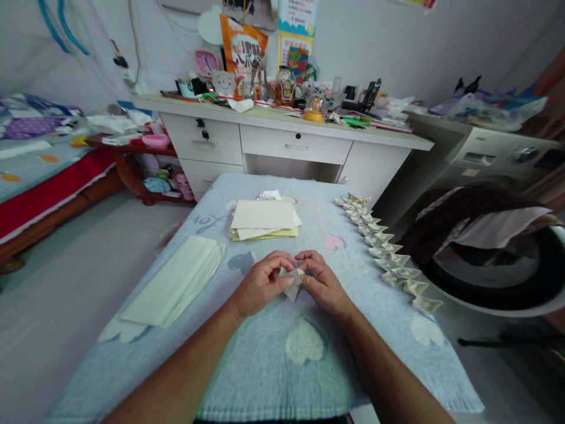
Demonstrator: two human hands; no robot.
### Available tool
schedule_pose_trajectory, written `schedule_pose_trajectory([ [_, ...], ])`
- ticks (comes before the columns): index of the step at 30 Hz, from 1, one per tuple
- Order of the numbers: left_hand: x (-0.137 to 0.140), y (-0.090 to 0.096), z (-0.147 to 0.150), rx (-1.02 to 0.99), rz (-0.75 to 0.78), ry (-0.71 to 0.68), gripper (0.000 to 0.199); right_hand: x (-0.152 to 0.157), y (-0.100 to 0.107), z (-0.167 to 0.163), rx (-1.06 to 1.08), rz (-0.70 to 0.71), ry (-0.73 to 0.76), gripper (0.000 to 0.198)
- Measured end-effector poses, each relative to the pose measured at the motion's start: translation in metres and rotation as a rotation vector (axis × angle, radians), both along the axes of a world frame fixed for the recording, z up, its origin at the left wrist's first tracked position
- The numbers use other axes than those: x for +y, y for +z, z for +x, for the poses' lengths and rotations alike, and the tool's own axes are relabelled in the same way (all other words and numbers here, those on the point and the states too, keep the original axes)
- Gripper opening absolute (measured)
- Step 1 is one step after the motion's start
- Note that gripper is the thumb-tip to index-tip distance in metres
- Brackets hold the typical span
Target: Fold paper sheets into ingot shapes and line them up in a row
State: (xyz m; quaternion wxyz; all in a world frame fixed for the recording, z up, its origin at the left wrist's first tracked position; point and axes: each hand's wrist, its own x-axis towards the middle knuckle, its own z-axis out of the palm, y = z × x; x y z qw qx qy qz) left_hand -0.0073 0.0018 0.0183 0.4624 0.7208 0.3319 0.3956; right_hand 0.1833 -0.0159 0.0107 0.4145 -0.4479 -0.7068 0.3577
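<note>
Between my two hands, over the middle of the cloth-covered table, is a small piece of folded pale paper [293, 288] that comes to a point at its lower end. My left hand [269, 277] pinches its left side with thumb and fingers. On the other side my right hand [321, 281] grips its right edge, the thumb near the top of the fold. The fingers hide part of the paper. Just beyond my hands lies a stack of cream paper sheets [263, 215]. To the left rests a pile of long pale green folded sheets [176, 280].
A row of folded paper pieces [383, 238] runs along the table's right side. Crumpled white paper [269, 195] sits behind the stack. Beyond stands a cluttered desk [295, 146]; at right is a washing machine [468, 153] with its door open. A bed [53, 176] is at left.
</note>
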Motion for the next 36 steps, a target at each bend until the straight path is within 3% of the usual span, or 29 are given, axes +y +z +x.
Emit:
schedule_pose_trajectory([
  [9,-0.002,-0.002,0.001,0.135,-0.154,0.107,0.015,0.001,-0.003,0.000,-0.057,0.045,-0.050,0.007],
  [14,-0.002,-0.005,0.006,-0.081,-0.338,0.010,0.017,0.002,-0.006,-0.003,-0.124,0.060,-0.084,0.010],
  [17,-0.002,-0.007,0.008,-0.132,-0.374,-0.023,0.022,0.001,-0.005,-0.004,-0.128,0.095,-0.089,0.005],
  [22,-0.001,-0.009,0.008,-0.119,-0.391,0.014,0.018,-0.006,0.002,-0.007,-0.111,0.215,-0.107,0.035],
  [29,0.000,-0.010,0.008,-0.104,-0.356,0.035,0.021,-0.007,0.002,-0.007,-0.147,0.243,-0.111,0.009],
  [36,0.000,-0.011,0.009,-0.004,-0.225,0.117,0.020,-0.007,0.005,-0.008,-0.099,0.227,-0.142,0.009],
])
